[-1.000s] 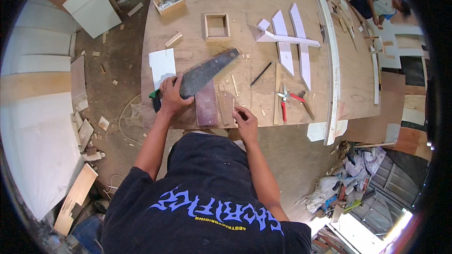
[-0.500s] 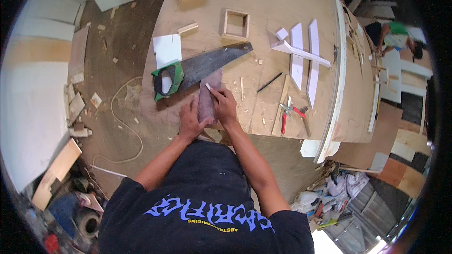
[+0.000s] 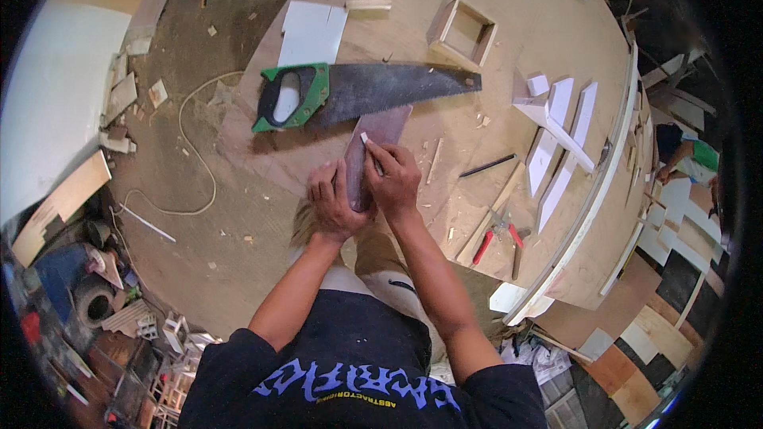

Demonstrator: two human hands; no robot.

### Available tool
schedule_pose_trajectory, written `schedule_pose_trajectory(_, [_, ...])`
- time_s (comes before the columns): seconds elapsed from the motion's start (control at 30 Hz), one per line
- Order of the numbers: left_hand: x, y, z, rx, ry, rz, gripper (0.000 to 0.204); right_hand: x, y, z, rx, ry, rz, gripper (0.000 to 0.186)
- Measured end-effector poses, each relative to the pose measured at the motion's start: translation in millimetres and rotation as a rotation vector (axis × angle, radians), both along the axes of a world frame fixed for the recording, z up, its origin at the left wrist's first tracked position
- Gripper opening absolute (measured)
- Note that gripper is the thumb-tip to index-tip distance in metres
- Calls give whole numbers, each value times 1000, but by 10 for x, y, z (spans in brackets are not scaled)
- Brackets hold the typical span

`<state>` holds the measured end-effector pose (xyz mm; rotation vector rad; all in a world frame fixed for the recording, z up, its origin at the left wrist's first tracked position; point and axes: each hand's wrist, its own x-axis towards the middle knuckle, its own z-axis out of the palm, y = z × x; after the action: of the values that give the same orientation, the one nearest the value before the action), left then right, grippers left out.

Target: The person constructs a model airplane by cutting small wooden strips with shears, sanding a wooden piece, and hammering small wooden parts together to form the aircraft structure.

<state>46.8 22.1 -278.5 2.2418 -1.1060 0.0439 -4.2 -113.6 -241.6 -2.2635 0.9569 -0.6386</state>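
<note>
A dark reddish-brown strip that looks like sandpaper (image 3: 388, 125) lies at the near edge of the wooden table. My left hand (image 3: 335, 202) is closed on its near end, with the fingers curled at its left side. In my right hand (image 3: 396, 179) a small white block (image 3: 365, 137) is pinched, its tip showing against the strip; the rest of it is hidden by the fingers. Just beyond both hands lies a handsaw (image 3: 373, 89) with a green and black handle, its blade pointing right.
Right of my hands lie a black pencil-like stick (image 3: 488, 165), a wood strip (image 3: 477, 232) and red-handled pliers (image 3: 482, 247). Farther off are an open wooden box frame (image 3: 445, 32), white-faced strips (image 3: 568, 159) and a white panel (image 3: 312, 34). Another person (image 3: 691, 157) works at far right.
The view has turned, so the table things sit differently in it. My right hand still pinches the white block on the strip; my left fingers have curled more around the strip's near end.
</note>
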Motion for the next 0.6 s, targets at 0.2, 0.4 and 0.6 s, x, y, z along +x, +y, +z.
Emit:
schedule_pose_trajectory(0.2, [-14,-3,-69,-6,-30,29,101,16,-320,-9,-54,44,118,34])
schedule_pose_trajectory(0.4, [-24,-24,-87,-30,-41,36,98,-83,-355,-66,-103,4,263,33])
schedule_pose_trajectory(0.6, [-50,5,-103,-43,-43,41,100,-146,-105,-53,-78,-62,408,26])
